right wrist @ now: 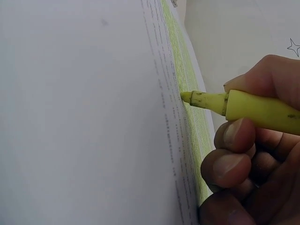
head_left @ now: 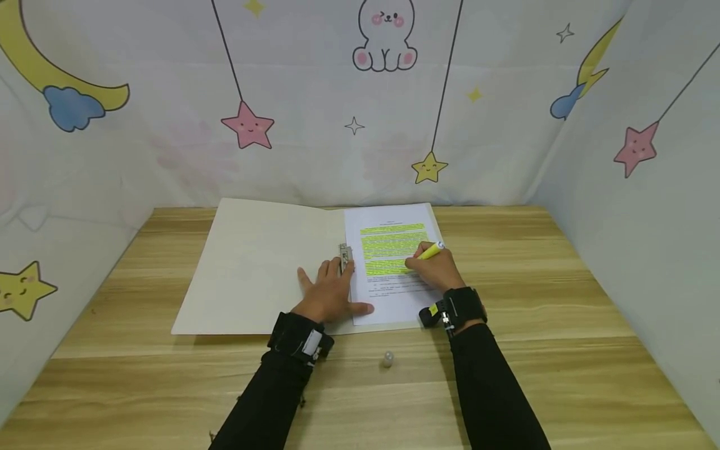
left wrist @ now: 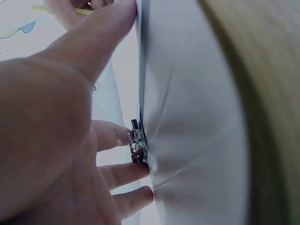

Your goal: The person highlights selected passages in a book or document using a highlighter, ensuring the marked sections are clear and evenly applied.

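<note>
My right hand [head_left: 435,269] grips a yellow highlighter [head_left: 432,250] with its tip on the text of a printed sheet [head_left: 388,306]. In the right wrist view the highlighter's bare tip [right wrist: 185,97] meets the paper at the lower edge of the yellow-marked lines. Much of the upper text is marked yellow; the lower lines are plain. My left hand [head_left: 328,297] rests with spread fingers across the open folder [head_left: 253,269], its thumb on the sheet's lower left. Its fingertips are by the metal clip [head_left: 345,252] at the folder's spine, also seen in the left wrist view [left wrist: 136,140].
A small, pale, rounded cap-like piece [head_left: 388,359] lies on the wooden table [head_left: 562,375] in front of the folder. White fabric walls [head_left: 315,162] printed with stars and moons enclose the table at the back and both sides.
</note>
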Motion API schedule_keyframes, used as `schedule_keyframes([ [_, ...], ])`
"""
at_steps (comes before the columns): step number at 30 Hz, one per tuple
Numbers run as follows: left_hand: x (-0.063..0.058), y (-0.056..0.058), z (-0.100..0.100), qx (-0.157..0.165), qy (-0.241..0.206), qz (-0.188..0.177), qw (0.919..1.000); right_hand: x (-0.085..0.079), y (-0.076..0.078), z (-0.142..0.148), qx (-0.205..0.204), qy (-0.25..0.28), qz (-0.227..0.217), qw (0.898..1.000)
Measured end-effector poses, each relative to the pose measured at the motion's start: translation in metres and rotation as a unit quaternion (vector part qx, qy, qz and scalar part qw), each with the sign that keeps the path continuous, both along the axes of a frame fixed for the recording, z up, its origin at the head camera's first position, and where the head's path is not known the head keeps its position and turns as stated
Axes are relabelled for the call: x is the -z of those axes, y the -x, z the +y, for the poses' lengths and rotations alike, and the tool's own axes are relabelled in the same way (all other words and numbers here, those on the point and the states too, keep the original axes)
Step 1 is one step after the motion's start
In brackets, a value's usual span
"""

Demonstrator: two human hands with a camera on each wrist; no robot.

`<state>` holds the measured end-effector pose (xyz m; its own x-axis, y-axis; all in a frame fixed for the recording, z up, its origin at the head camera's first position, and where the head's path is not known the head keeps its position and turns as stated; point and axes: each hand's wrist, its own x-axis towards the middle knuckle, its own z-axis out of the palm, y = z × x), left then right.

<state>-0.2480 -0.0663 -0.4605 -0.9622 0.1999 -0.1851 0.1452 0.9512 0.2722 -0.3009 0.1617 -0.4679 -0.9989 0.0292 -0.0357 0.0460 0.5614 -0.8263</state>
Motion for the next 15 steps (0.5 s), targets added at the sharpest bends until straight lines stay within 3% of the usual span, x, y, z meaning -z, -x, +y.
schedule_keyframes([
  [15, 0.001, 0.0013, 0.0006, -0.002, 0.001, -0.001, 1.0, 0.0007, 0.0013, 0.0037, 0.004, 0.001, -0.002, 1.0],
])
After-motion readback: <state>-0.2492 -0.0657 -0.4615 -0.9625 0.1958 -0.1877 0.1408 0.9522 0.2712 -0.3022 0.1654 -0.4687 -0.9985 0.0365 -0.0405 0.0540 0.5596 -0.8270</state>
